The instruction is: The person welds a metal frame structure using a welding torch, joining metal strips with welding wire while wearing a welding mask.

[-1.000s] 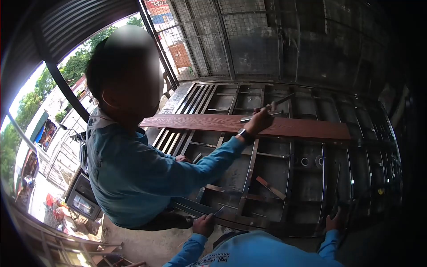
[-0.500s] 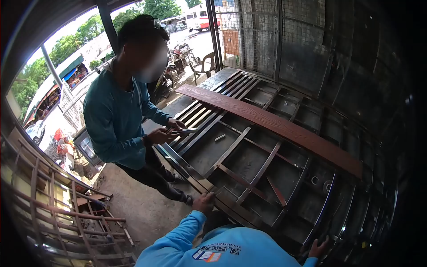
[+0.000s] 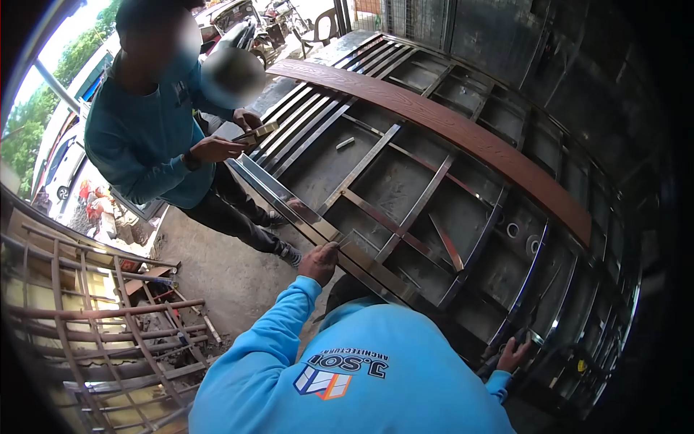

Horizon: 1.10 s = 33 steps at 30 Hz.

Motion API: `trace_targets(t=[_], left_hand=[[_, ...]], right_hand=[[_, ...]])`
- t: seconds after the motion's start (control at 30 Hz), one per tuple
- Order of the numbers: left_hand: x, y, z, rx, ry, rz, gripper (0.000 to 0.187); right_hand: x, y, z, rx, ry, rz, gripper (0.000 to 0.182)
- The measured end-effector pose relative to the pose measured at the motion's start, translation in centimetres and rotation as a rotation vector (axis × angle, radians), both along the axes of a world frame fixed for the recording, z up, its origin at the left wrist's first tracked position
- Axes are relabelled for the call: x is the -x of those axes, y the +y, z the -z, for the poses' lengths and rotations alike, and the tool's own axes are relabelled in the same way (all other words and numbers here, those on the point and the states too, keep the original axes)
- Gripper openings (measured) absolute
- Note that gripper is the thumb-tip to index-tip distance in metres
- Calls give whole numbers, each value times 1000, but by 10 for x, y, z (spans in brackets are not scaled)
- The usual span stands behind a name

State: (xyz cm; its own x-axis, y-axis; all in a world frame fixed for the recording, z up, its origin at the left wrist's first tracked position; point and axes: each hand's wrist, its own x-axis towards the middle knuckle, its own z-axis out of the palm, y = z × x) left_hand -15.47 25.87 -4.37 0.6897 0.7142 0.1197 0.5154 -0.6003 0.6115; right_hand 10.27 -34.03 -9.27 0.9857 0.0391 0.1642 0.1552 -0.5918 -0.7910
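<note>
My left hand is closed over the near edge of a large welded metal frame, beside a thin dark line across its tubing. My right hand is at the lower right with fingers apart, close to the frame's near side; nothing clear shows in it. A long reddish-brown wood-grain plank lies across the frame. Inside one opening rests a short light metal piece, and a reddish strip slants in another.
At the left a person in a teal shirt holds a small tan piece and something flat and pale. Rusty metal grilles stand at lower left. Two rings lie within the frame. Motorcycles and a chair are behind.
My view has tilted downward and shifted. The other person has raised the small piece and turned it. My left hand stays on the frame edge; the plank lies as before.
</note>
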Motion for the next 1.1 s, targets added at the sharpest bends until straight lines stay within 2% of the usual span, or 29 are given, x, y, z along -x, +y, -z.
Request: trace_targets(t=[0.13,0.2,0.5,0.6,0.63,0.7,0.73,0.77,0.83,0.87,0.93,0.97,1.1], left_hand=[[2,1,5,-38,-43,10,26],[2,0,-1,-33,23,-4,24],[2,2,9,-17,-21,5,27],[2,0,10,-19,-27,7,26],[1,-1,10,-37,-23,5,26],[1,-3,-2,-45,26,-1,26],[1,-4,2,-29,-10,-18,26],[2,-1,12,-48,-55,-11,26],[2,0,10,-43,-70,-10,26],[1,0,6,-43,-39,9,26],[-1,0,8,-37,-21,-11,27],[0,0,9,-31,-12,-17,28],[1,-2,2,-36,4,-12,29]], right_hand=[[7,7,-14,27,43,15,59],[6,8,-16,52,49,5,58],[2,5,-7,-21,36,-4,57],[-2,1,-1,4,-2,-26,56],[0,5,-13,131,10,-20,56],[-4,0,-4,95,-13,-24,55],[-10,-8,4,159,-32,-30,54],[-12,-6,6,101,-45,-21,54],[-26,-18,16,328,-191,-38,49],[-26,-16,11,363,-153,-24,51],[-14,11,-12,428,-524,72,52],[-15,12,-11,423,-570,54,49],[-10,19,-22,417,-457,62,52]])
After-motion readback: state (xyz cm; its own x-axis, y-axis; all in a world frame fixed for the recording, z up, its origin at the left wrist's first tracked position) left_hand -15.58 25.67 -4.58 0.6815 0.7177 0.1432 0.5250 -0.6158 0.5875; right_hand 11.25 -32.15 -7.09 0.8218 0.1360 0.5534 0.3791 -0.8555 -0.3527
